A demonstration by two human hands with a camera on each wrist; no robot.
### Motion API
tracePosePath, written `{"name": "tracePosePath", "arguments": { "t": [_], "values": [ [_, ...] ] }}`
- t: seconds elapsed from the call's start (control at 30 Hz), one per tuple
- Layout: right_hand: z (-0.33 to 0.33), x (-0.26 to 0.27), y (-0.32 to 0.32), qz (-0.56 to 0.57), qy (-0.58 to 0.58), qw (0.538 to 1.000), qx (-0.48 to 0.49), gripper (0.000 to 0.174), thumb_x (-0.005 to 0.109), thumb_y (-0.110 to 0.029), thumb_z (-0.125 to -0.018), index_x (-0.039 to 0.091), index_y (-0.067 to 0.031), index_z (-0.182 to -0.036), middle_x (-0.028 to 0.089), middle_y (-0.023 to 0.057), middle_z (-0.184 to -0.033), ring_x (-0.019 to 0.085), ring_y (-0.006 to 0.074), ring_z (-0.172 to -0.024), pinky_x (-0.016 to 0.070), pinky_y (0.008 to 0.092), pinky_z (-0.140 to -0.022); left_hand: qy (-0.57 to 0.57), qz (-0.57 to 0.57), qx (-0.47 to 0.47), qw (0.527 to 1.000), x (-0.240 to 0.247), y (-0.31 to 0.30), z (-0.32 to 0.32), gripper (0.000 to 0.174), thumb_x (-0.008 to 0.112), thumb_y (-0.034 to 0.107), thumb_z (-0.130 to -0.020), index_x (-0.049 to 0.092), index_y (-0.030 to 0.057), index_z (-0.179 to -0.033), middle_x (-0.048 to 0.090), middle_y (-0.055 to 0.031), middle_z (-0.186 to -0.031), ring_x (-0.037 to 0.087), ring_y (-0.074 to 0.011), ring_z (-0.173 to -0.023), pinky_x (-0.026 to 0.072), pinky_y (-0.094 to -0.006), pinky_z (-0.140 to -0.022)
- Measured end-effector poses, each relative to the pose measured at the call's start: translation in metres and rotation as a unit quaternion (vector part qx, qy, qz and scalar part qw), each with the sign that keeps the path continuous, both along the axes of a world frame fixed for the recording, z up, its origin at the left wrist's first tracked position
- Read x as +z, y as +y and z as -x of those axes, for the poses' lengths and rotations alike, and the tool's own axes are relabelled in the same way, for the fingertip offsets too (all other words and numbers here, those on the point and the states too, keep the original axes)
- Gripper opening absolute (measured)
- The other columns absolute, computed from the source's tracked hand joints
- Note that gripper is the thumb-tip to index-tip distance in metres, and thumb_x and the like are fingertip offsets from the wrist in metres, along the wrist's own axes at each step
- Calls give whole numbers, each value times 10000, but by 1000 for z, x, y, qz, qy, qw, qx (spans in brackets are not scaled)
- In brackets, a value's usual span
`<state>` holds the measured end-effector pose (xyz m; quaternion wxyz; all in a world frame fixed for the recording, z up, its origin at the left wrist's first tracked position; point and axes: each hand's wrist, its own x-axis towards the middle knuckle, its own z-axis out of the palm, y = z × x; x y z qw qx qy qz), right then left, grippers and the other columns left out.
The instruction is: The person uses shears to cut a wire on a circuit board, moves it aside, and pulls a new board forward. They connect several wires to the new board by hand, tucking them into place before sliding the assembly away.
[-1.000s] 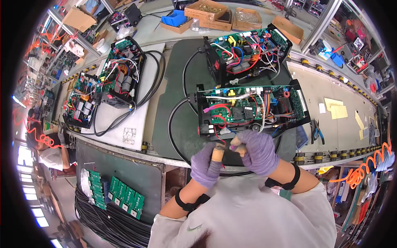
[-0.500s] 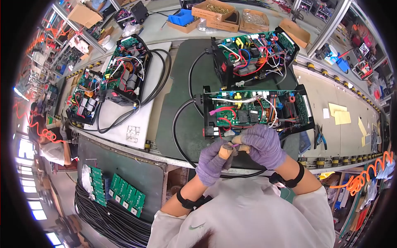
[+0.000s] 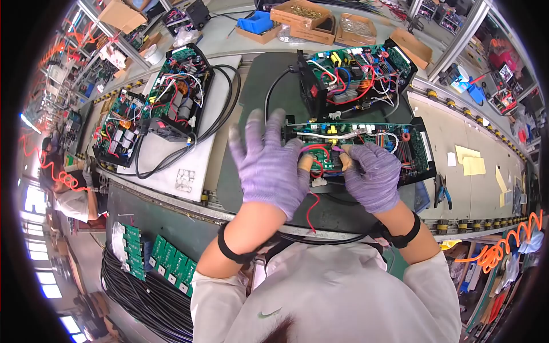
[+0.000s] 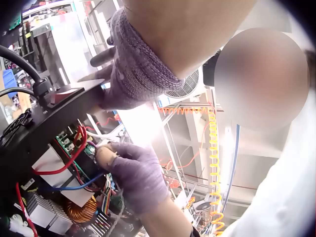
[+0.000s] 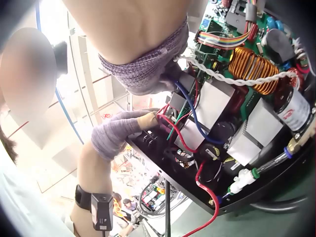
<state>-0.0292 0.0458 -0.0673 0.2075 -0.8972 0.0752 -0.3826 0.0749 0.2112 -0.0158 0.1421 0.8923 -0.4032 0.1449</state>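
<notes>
In the head view, the left hand (image 3: 269,171) has its fingers spread over the left end of the near black-framed unit (image 3: 424,150), its thumb beside the red wires (image 3: 318,166). The left wrist view shows this hand (image 4: 136,69) against the black end panel (image 4: 59,114). The right hand (image 3: 374,176) pinches a pink-sleeved wire end (image 3: 337,149) over the circuit board. In the right wrist view, the left hand's thumb touches a red wire (image 5: 181,137) by the panel; the right fingertips are partly hidden behind the hand (image 5: 148,71).
A second open unit (image 3: 357,77) stands behind the near one, with more units (image 3: 171,103) on a white board at left. Pliers (image 3: 442,191) and yellow papers (image 3: 470,160) lie at right. Boxes of small parts (image 3: 303,12) sit at the back. A black cable (image 3: 269,91) loops at left.
Both hands have moved from the unit's front edge onto the unit. The left hand has let go of the wire and spread its fingers over the left end; a red wire now hangs in front.
</notes>
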Motion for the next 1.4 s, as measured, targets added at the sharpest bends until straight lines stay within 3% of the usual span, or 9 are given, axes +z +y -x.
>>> {"name": "tracePosePath", "arguments": {
  "t": [0.13,0.23,0.43,0.57,0.7,0.8,0.87,1.0,1.4],
  "values": [
    [-2,9,2,50,54,997,14,263,686,-30,-652,694,-53,-913,636,135,-784,634,323,-698,519,420,-612,46,59,-31,997,-12,0,-12,218,766,292,-694,753,144,-854,534,-93,-1347,335,-391,-1343,81,-684,-1113],
    [-5,13,5,33,81,996,32,260,670,-39,-658,699,-66,-915,647,138,-822,646,322,-749,527,424,-659,68,123,-62,988,-5,1,3,194,781,240,-702,757,121,-854,582,-106,-1305,354,-430,-1306,160,-596,-1117],
    [-13,9,-8,-57,62,991,100,174,712,-44,-673,692,-70,-844,669,140,-796,661,323,-754,536,409,-682,-108,232,-102,961,-66,8,50,237,790,187,-690,734,141,-916,644,-2,-1124,503,-265,-1090,356,-490,-1013],
    [-9,30,8,146,150,977,44,257,707,-45,-662,711,-69,-917,665,130,-848,653,312,-772,536,405,-685,-139,279,-137,940,-111,9,58,295,784,183,-710,721,140,-995,641,29,-1046,550,-214,-958,426,-438,-942],
    [-10,29,9,212,184,959,34,332,693,-125,-638,670,-52,-961,629,119,-890,637,305,-811,520,415,-698,-138,295,-122,938,-109,16,48,288,778,174,-717,724,173,-1000,611,43,-1089,522,-175,-1080,365,-439,-1064],
    [-15,34,10,202,173,963,33,249,698,-57,-666,686,-49,-915,637,136,-821,640,322,-749,519,414,-653,-95,314,-82,941,-109,20,39,274,783,181,-712,736,150,-980,571,-4,-1217,460,-281,-1250,278,-477,-1131],
    [-18,35,10,200,168,964,41,219,717,-31,-676,692,-45,-893,640,145,-787,640,331,-716,516,415,-630,-82,313,-138,936,-95,23,26,274,786,126,-710,732,70,-972,559,-81,-1256,406,-424,-1337,335,-498,-1097],
    [-22,40,9,204,179,960,64,214,731,-21,-686,693,-44,-895,635,147,-780,636,330,-707,512,406,-627,76,355,-206,909,-110,19,25,275,764,10,-713,717,8,-984,571,-126,-1230,451,-500,-1289,500,-477,-949],
    [-21,40,12,208,225,951,47,270,664,-55,-647,679,-45,-916,638,132,-829,648,310,-783,528,408,-680,104,378,-177,903,-123,16,28,271,774,60,-698,732,61,-965,616,-54,-1161,494,-462,-1268,545,-435,-908]
  ]
}}
